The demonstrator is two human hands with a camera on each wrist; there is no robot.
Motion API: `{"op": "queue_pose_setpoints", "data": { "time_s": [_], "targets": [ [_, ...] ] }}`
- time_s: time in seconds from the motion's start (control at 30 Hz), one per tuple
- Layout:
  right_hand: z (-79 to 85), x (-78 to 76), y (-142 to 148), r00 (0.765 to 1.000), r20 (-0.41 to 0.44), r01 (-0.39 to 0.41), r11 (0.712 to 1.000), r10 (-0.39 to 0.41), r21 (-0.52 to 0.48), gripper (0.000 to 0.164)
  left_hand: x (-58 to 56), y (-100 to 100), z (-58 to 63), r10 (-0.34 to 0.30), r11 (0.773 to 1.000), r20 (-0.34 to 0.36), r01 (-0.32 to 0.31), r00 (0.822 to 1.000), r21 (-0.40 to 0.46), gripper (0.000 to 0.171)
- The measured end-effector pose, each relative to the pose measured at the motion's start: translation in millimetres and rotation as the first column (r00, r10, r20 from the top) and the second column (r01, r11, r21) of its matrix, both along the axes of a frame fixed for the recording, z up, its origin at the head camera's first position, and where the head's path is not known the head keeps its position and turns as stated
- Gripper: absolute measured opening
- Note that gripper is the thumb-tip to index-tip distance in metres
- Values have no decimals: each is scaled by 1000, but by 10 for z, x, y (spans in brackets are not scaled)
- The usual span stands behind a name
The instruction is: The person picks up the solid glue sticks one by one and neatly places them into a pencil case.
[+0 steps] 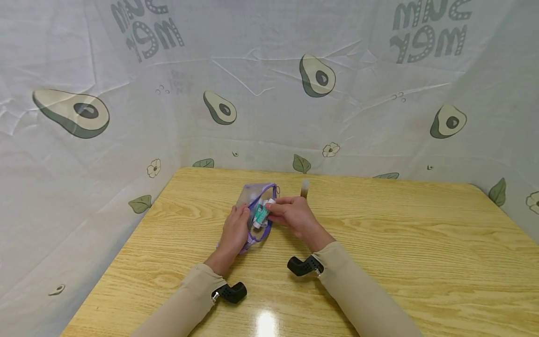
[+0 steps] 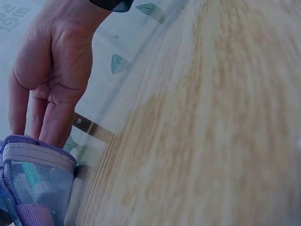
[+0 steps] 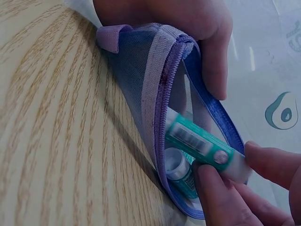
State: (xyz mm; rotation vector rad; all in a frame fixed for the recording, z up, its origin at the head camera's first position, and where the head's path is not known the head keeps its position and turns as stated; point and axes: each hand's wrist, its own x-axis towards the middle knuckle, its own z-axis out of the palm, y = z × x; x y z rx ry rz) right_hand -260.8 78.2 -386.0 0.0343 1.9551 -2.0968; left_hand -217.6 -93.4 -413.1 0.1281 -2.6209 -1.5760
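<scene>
A mesh zip pouch [image 1: 250,194] with purple edging lies on the table, its zipper undone and its mouth spread. My left hand [image 1: 236,229] grips one side of it; in the right wrist view the left thumb [image 3: 215,70] overlaps the blue rim. At the mouth, my right hand [image 1: 296,215] pinches a green-labelled glue stick [image 3: 200,143] by its white end. The stick's other end is inside the opening. A second green tube [image 3: 176,165] with a white end lies inside below it. In the left wrist view, the right fingers [image 2: 56,122] go behind the pouch's rim [image 2: 40,153].
Behind the right hand is a narrow brown strip [image 1: 304,188] with a pale end; its kind is unclear. The wooden table [image 1: 400,234] extends to the right. A pale cloth [image 1: 269,126] printed with avocados hangs at the back and sides.
</scene>
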Motion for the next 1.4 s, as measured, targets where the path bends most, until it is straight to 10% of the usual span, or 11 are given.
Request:
{"op": "queue_pose_setpoints", "data": {
  "time_s": [1.4],
  "targets": [
    [-16,32,-30,995,-98,-26,999,22,-45,45,7,-11,21,-1,1000,22,1,1000,5,57]
  ]
}}
